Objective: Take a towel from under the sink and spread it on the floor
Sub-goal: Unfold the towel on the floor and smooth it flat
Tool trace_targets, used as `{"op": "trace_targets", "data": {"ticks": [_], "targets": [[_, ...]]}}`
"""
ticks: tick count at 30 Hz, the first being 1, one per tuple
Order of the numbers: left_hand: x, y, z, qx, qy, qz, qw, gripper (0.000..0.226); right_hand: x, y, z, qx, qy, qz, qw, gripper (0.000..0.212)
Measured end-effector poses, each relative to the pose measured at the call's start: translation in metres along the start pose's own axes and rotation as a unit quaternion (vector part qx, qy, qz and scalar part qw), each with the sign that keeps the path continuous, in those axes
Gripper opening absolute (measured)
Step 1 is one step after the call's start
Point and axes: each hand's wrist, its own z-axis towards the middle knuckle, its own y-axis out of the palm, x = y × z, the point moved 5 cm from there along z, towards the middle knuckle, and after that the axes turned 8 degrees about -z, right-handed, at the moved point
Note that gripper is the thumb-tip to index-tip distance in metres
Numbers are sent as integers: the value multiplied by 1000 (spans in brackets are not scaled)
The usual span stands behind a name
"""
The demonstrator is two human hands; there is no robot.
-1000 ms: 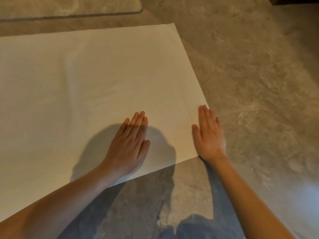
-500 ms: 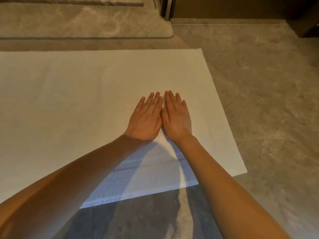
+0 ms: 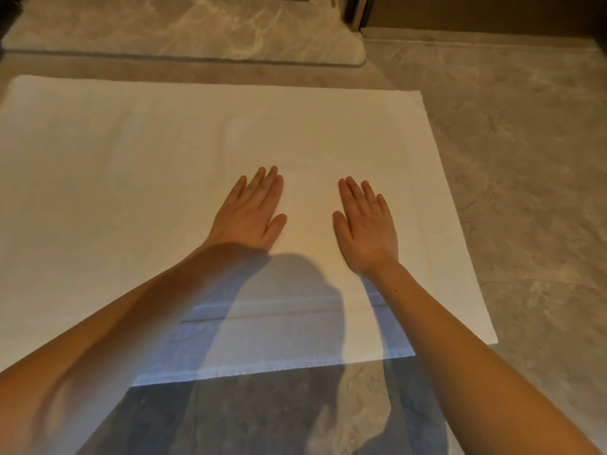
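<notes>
A large white towel (image 3: pixel 138 165) lies flat on the grey marbled floor, reaching past the left edge of the view. My left hand (image 3: pixel 251 213) rests palm down on the towel's middle, fingers straight and close together. My right hand (image 3: pixel 368 224) lies palm down a hand's width to its right, fingers slightly apart. Neither hand holds anything. Both forearms stretch across the towel's near edge, where my shadow falls.
The stone floor (image 3: pixel 525 159) runs along the right and in front of the towel. A raised marbled step (image 3: pixel 197 31) lies just beyond the towel's far edge. A dark metal frame post (image 3: pixel 356 11) and a dark baseboard stand at the top right.
My hands went from apart at the towel's near corner to side by side in its middle, then slid apart again. The view has tilted up, showing the towel's far edge.
</notes>
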Motion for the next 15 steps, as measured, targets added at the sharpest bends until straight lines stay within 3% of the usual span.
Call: {"op": "trace_targets", "data": {"ticks": [4, 6, 12, 15], "targets": [[59, 21, -29, -92, 198, -26, 976, 65, -1, -2, 0, 2, 0, -5, 1000, 57], [78, 31, -57, -109, 256, -34, 960, 66, 0, -1, 2, -1, -3, -11, 1000, 57], [82, 35, -96, -136, 330, -1, 934, 65, -1, -4, -1, -7, 1, -8, 1000, 56], [60, 17, -81, -105, 228, -56, 966, 64, -9, -9, -4, -16, 24, 0, 1000, 56]]}}
